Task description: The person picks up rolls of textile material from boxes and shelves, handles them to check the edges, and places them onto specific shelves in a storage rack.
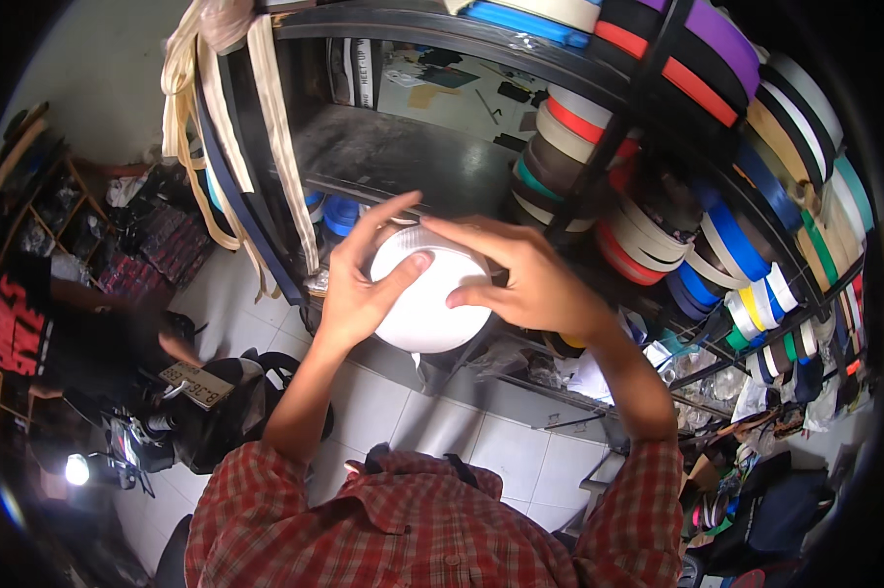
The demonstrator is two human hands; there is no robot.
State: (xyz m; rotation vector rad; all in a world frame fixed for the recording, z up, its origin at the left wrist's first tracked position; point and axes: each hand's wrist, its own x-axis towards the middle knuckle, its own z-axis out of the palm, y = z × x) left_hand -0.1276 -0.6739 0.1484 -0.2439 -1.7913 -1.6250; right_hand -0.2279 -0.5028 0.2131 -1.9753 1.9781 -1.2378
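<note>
A round white roll of tape or webbing (424, 306) sits between both of my hands in front of a dark metal shelf (403, 157). My left hand (362, 282) wraps its left side, thumb pressed on the flat white face. My right hand (520, 274) covers the top and right side, fingers spread over the rim. Both forearms rise from red plaid sleeves (403, 529) at the lower edge.
Many coloured webbing rolls (716, 235) fill the rack at right. Cream and navy straps (246, 167) hang at upper left. A person in a black shirt (30, 333) stands by a motorbike (197, 402) at left. White tiled floor (442, 421) lies below.
</note>
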